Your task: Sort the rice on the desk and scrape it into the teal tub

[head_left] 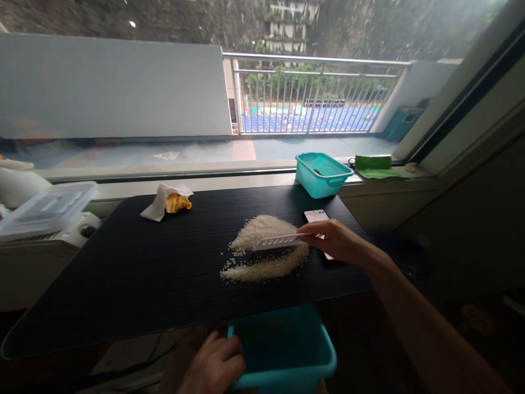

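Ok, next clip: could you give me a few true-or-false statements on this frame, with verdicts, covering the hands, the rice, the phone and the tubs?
1. The right hand holds a white slotted tool. True.
2. The left hand holds the lower teal tub by its rim. True.
3. All the rice lies inside the lower teal tub. False: the rice is spread on the black table.
4. The phone lies to the left of the rice. False: the phone is to its right, partly hidden by the right hand.
5. A second teal tub stands near the window. True.
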{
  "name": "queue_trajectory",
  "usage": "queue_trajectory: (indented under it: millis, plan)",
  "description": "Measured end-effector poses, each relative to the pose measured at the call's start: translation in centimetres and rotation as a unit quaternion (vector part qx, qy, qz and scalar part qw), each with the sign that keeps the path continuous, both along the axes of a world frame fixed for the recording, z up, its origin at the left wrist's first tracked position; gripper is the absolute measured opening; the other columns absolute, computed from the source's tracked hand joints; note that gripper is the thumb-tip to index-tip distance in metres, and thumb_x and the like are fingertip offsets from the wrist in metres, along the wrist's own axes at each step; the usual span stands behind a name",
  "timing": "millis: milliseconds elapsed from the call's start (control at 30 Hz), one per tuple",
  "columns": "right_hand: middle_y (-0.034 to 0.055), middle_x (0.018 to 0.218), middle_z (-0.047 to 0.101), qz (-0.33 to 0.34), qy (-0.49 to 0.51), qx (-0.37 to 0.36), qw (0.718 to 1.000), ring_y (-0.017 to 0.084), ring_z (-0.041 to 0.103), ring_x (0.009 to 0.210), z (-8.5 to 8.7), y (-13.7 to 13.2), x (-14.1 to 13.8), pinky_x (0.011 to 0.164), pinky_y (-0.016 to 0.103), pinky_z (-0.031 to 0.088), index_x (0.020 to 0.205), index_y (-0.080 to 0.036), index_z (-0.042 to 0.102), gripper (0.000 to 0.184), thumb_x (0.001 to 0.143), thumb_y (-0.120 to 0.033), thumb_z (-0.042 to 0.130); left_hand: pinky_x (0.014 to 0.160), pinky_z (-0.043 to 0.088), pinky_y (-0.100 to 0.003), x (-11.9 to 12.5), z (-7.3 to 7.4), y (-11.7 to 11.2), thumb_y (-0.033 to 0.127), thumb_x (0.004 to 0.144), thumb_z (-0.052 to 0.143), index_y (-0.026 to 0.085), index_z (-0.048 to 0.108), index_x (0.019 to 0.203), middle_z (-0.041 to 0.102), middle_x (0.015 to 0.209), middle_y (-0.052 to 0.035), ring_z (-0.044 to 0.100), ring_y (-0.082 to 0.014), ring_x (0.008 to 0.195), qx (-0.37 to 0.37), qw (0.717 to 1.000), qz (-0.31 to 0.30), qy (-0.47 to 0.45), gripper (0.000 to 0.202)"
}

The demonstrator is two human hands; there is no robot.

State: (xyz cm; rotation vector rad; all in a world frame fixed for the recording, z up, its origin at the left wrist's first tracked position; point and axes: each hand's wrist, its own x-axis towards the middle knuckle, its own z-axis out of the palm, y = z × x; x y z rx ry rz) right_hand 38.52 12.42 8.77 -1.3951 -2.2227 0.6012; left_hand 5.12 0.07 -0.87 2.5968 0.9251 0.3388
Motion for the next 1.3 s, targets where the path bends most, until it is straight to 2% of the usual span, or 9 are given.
queue_trajectory:
  millis: [133, 333, 567, 633, 733, 800, 900, 1100, 1300]
  plan:
    - [0.0039, 0.096, 0.078, 0.008, 0.0, 0.005, 1.0, 0.019, 0.068, 0.083, -0.2, -1.0, 0.0, 0.073, 0.026, 0.048, 0.102, -0.019, 0.076, 0.025, 0.092, -0.027, 0.055, 0.074, 0.042, -0.029, 0.7, 0.0, 0.1, 0.018, 0.08, 0.07, 0.02, 0.055, 0.074, 0.063, 0.087, -0.0003, 0.06, -0.0178, 0.077, -0.025, 1.0, 0.005, -0.01, 0.017]
    - [0.0053, 0.095, 0.077, -0.003, 0.0, 0.012, 1.0, 0.02, 0.069, 0.087, 0.1, -2.9, -0.8, 0.076, 0.028, 0.048, 0.103, -0.019, 0.075, 0.024, 0.093, -0.025, 0.054, 0.079, 0.042, -0.031, 1.8, 0.3, 0.1, 0.019, 0.081, 0.07, 0.02, 0.055, 0.074, 0.062, 0.088, -0.0002, 0.059, -0.0178, 0.079, -0.055, 0.998, -0.014, -0.035, 0.016]
    - [0.0063, 0.095, 0.076, 0.014, 0.018, 0.005, 1.0, 0.019, 0.069, 0.086, 1.1, -4.9, -1.8, 0.075, 0.026, 0.05, 0.101, -0.018, 0.074, 0.024, 0.095, -0.024, 0.052, 0.074, 0.043, -0.027, 3.5, 0.6, 0.2, 0.026, 0.081, 0.075, 0.019, 0.055, 0.073, 0.061, 0.084, 0.0008, 0.058, -0.0161, 0.076, -0.062, 0.996, -0.04, -0.059, 0.022]
    - [0.0063, 0.098, 0.076, -0.02, 0.045, 0.02, 0.999, 0.019, 0.069, 0.088, 1.6, -5.6, -1.3, 0.076, 0.026, 0.051, 0.102, -0.019, 0.073, 0.024, 0.095, -0.026, 0.052, 0.073, 0.043, -0.027, 3.7, 0.7, 0.3, 0.03, 0.083, 0.074, 0.02, 0.055, 0.072, 0.061, 0.083, 0.0009, 0.057, -0.0161, 0.076, -0.053, 0.995, -0.054, -0.069, 0.025]
    - [0.0062, 0.102, 0.076, -0.122, 0.071, 0.055, 0.989, 0.021, 0.069, 0.086, 2.0, -6.6, 0.2, 0.071, 0.025, 0.053, 0.104, -0.02, 0.073, 0.026, 0.094, -0.033, 0.053, 0.072, 0.043, -0.026, 3.7, 0.7, 0.3, 0.032, 0.085, 0.072, 0.02, 0.054, 0.071, 0.061, 0.085, 0.0006, 0.057, -0.016, 0.077, -0.046, 0.995, -0.058, -0.063, 0.026]
    - [0.0059, 0.095, 0.077, -0.205, 0.057, 0.076, 0.974, 0.022, 0.07, 0.078, 2.0, -7.2, 1.5, 0.064, 0.026, 0.054, 0.104, -0.02, 0.074, 0.028, 0.092, -0.037, 0.055, 0.073, 0.043, -0.027, 3.5, 0.7, 0.4, 0.03, 0.084, 0.073, 0.019, 0.054, 0.072, 0.061, 0.085, 0.0008, 0.058, -0.0155, 0.076, -0.045, 0.996, -0.055, -0.057, 0.025]
    - [0.005, 0.083, 0.078, -0.27, 0.022, 0.082, 0.959, 0.022, 0.07, 0.067, 1.3, -7.9, 2.7, 0.056, 0.027, 0.054, 0.102, -0.02, 0.076, 0.031, 0.09, -0.04, 0.055, 0.076, 0.043, -0.028, 3.5, 0.7, 0.4, 0.028, 0.081, 0.076, 0.019, 0.054, 0.071, 0.061, 0.082, 0.0014, 0.058, -0.015, 0.073, -0.041, 0.996, -0.053, -0.058, 0.026]
    - [0.0076, 0.085, 0.079, -0.296, -0.013, 0.058, 0.953, 0.024, 0.073, 0.069, 0.1, -8.4, 2.2, 0.055, 0.028, 0.054, 0.102, -0.019, 0.076, 0.032, 0.089, -0.039, 0.055, 0.072, 0.041, -0.028, 3.7, 0.9, 0.5, 0.025, 0.082, 0.075, 0.019, 0.054, 0.07, 0.061, 0.082, 0.0013, 0.055, -0.0152, 0.071, -0.034, 0.996, -0.047, -0.061, 0.025]
    - [0.0085, 0.082, 0.079, -0.314, -0.067, 0.101, 0.942, 0.023, 0.073, 0.068, -0.3, -7.9, 1.7, 0.054, 0.027, 0.05, 0.099, -0.019, 0.076, 0.032, 0.088, -0.037, 0.051, 0.072, 0.041, -0.028, 3.5, 0.9, 0.7, 0.029, 0.086, 0.071, 0.019, 0.054, 0.071, 0.06, 0.081, 0.0009, 0.056, -0.0148, 0.071, -0.023, 0.996, -0.066, -0.059, 0.025]
